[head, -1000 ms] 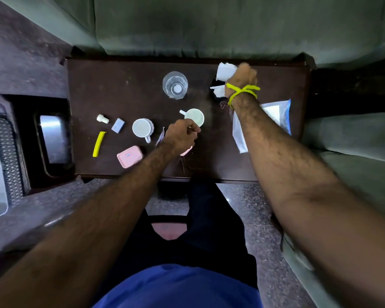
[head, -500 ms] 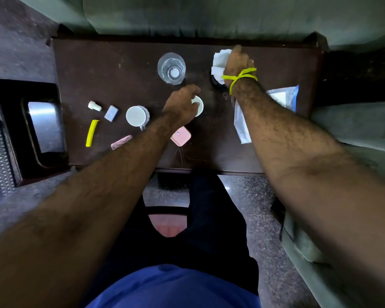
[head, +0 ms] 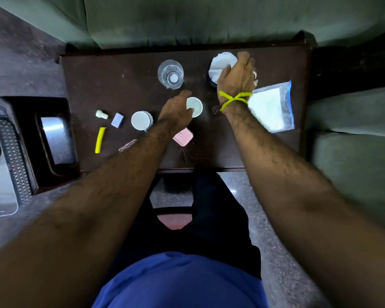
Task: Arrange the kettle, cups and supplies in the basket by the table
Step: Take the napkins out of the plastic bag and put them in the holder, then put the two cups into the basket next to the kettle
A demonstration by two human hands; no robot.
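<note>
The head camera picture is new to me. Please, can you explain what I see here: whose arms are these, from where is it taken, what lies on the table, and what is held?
No machine here: a person wears a camera on the head, looking down at both bare arms. The left hand rests against a white cup; whether it grips it is unclear. The right hand, with a yellow band on the wrist, presses white paper on a dark round thing. On the dark table also lie a glass, a second white cup, a pink box, a yellow stick, a small blue block, a small white piece and a plastic bag.
</note>
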